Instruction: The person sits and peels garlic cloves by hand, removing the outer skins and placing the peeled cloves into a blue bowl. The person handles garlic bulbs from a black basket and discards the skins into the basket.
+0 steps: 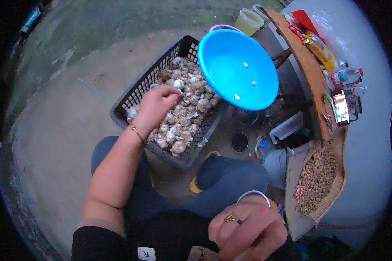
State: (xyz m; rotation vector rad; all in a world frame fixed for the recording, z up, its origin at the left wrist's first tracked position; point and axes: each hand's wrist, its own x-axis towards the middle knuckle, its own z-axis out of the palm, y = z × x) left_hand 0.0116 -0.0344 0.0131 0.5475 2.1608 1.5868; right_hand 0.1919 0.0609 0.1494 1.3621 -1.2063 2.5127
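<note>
My left hand (158, 104) reaches over a black plastic crate (150, 74) filled with garlic bulbs (178, 122). Its thumb and forefinger come together just above the garlic; whether something is pinched there is hidden. On the far right part of the crate, a bright blue plastic basin (228, 65) rests tilted, holding 3 peeled garlic cloves (237, 97). My right hand (248, 225), wearing a ring and a white bangle, is curled close to my body above my lap. Its fingertips face away, so what it may hold cannot be seen.
A wooden bench (305, 65) on the right carries packets, a plastic bottle (344, 76) and a lit phone (340, 107). Below it lies a woven tray (341, 182) of unshelled peanuts (317, 179). Light-green buckets (249, 22) stand behind the basin. My knees flank the crate's near end.
</note>
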